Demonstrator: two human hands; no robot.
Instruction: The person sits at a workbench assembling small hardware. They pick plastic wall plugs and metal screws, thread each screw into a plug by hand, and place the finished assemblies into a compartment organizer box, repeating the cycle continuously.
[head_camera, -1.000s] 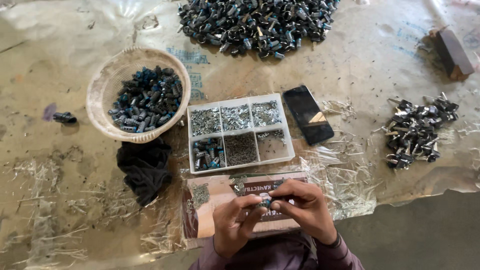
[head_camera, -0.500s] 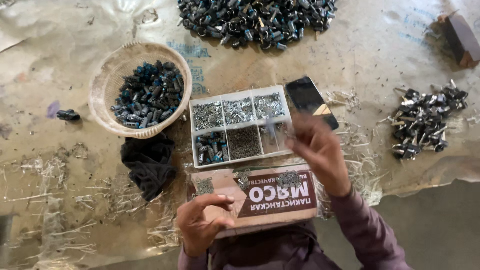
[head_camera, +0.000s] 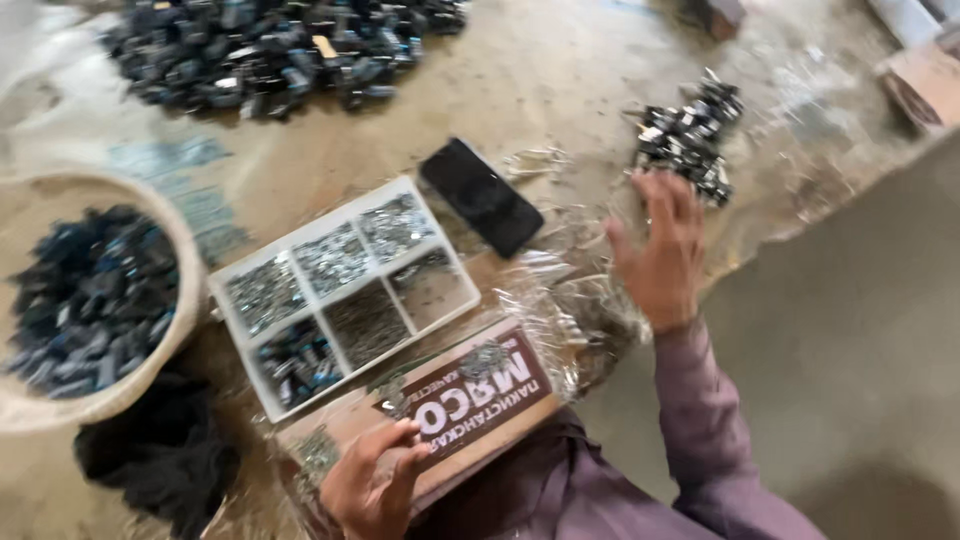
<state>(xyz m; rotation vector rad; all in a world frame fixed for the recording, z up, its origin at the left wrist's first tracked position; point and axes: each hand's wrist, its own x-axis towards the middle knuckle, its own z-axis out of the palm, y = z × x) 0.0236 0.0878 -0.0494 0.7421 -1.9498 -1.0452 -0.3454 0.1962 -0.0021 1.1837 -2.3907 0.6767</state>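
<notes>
Brown cardboard box (head_camera: 470, 405), lower centre of the frame, lies flat across the person's lap; its near end is hidden under the left hand (head_camera: 375, 485) and under crinkled clear plastic film (head_camera: 560, 310). The left hand rests on the box's lower left corner, fingers curled; whether they pinch a small part cannot be told, as motion blur smears the fingertips. The right hand (head_camera: 660, 250), right of centre, is spread open and holds nothing; it hovers just below a small pile of dark metal parts (head_camera: 690, 135) at upper right, not touching it.

One white compartment tray (head_camera: 345, 290) sits left of centre, just above the box. Six compartments can be counted: five hold small grey or dark pieces too fine to tell apart, and one at the right looks nearly bare. One black phone (head_camera: 482, 195) lies face up just right of the tray. One round pale basket (head_camera: 185, 300), cut off by the left edge, holds dark blue-black parts. One black cloth (head_camera: 160, 455) lies below it, partly out of frame. One large heap of dark parts (head_camera: 270, 50) runs along the top edge, its upper part cut off. Two piles of parts in all; single pieces cannot be counted.
</notes>
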